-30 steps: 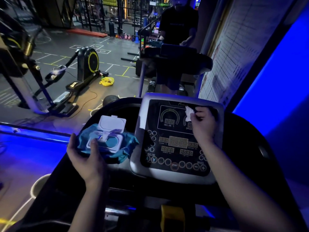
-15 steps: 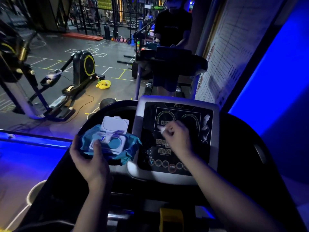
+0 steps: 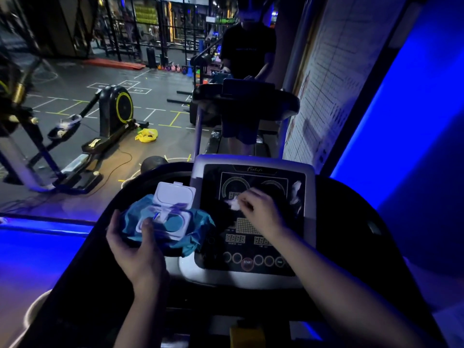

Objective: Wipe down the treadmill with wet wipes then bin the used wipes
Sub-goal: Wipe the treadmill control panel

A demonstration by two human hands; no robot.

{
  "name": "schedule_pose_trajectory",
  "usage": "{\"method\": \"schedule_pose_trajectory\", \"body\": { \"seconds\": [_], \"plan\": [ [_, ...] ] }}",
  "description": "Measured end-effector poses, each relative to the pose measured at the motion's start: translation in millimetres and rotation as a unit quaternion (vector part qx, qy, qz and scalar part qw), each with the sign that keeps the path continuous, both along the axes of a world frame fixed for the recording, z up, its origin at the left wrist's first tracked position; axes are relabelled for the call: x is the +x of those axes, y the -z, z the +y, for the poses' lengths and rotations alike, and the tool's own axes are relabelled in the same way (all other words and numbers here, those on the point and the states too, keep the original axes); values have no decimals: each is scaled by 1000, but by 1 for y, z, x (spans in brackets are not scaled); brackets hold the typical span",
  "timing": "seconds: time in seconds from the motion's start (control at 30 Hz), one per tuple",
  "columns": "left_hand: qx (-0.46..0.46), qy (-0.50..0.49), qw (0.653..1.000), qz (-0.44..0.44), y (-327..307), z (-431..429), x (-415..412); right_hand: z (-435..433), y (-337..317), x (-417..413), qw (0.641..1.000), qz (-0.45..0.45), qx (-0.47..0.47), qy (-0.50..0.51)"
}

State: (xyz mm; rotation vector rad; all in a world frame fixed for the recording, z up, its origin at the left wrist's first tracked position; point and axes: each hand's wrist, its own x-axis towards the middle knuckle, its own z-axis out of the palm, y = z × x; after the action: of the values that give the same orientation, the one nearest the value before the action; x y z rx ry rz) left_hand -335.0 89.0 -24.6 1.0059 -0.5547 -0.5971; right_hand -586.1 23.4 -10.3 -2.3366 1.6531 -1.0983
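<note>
The treadmill's control panel [image 3: 253, 249] lies tilted in front of me, black with a silver rim. My right hand [image 3: 261, 212] pinches a small white wet wipe [image 3: 233, 203] and presses it on the panel's middle, just below the left dial. My left hand [image 3: 135, 249] holds a blue pack of wet wipes [image 3: 198, 227] from below, thumb on its white lid frame. The pack's white flip lid [image 3: 174, 194] stands open. The pack sits over the dark console tray left of the panel.
A second treadmill [image 3: 246, 101] stands ahead with a person [image 3: 247, 54] on it. An elliptical trainer [image 3: 110, 114] and a yellow bag [image 3: 147, 134] are on the floor at left. A pale round container rim [image 3: 32, 312] shows at lower left. A blue-lit wall runs along the right.
My right hand has swept the wipe from the panel's upper right corner down and left to its middle. My left hand keeps holding the pack.
</note>
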Motion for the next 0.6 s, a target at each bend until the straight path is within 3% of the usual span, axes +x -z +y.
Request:
{"method": "schedule_pose_trajectory", "body": {
  "seconds": [0.1, 0.23, 0.43, 0.53, 0.6],
  "plan": [
    [-6, 0, 1000, -8, 3, 0, -5, -16, -25, -11, 988, -68, -82, 113],
    [2, -1, 1000, -8, -1, -3, -9, -35, -35, 0, 975, -8, -54, 216],
    [15, -11, 1000, -14, -6, -9, -8, -34, -15, 52, 989, 48, -36, 133],
    [11, -6, 1000, -18, -7, -4, -12, -28, -18, 23, 973, 113, -82, 183],
    [11, 0, 1000, -21, -8, -2, -15, -25, -25, -8, 955, 106, -90, 263]
  ]
}}
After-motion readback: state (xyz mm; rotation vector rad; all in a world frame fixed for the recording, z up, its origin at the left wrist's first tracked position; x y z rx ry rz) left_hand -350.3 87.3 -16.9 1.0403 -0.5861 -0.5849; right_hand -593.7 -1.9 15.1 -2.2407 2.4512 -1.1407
